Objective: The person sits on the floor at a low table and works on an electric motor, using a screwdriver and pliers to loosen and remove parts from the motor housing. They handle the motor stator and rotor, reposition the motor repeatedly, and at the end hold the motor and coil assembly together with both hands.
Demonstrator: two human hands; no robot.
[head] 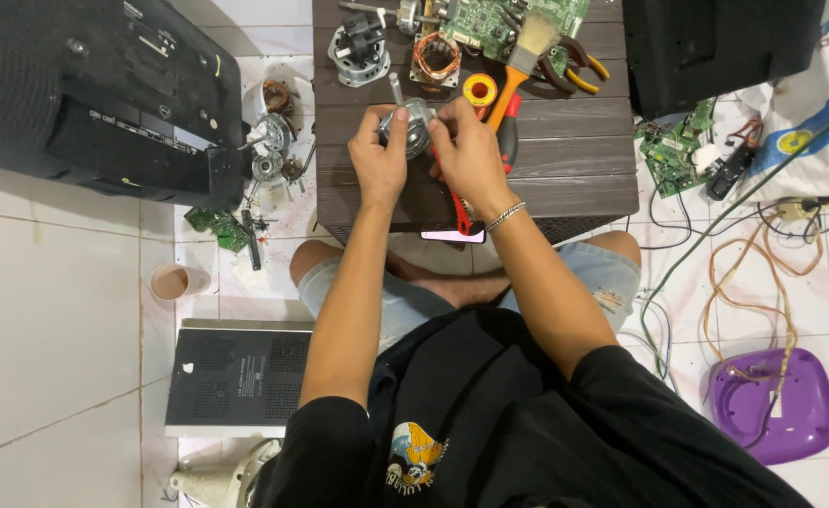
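**Motor housing held between both hands over the table edge**

I start at the left. My left hand (379,162) is closed around the near-left side of the small metal motor part (409,128), thumb and fingers curled onto its rim. The part sits between my two hands, just above the dark brown table (565,179), so it lies up and to the right of the left palm. Its thin shaft (395,88) stands away from me toward the far edge, tilted slightly left; I take that as the long axis.

My right hand (468,150) grips the opposite side, fingertips pinched on the top of the housing. Both hands touch the part; neither is nearer.

The part looks round, silver-grey and dull, mostly hidden by fingers.

Further right lie an orange-handled brush (523,58), a yellow solder reel (479,90) and pliers (579,68).
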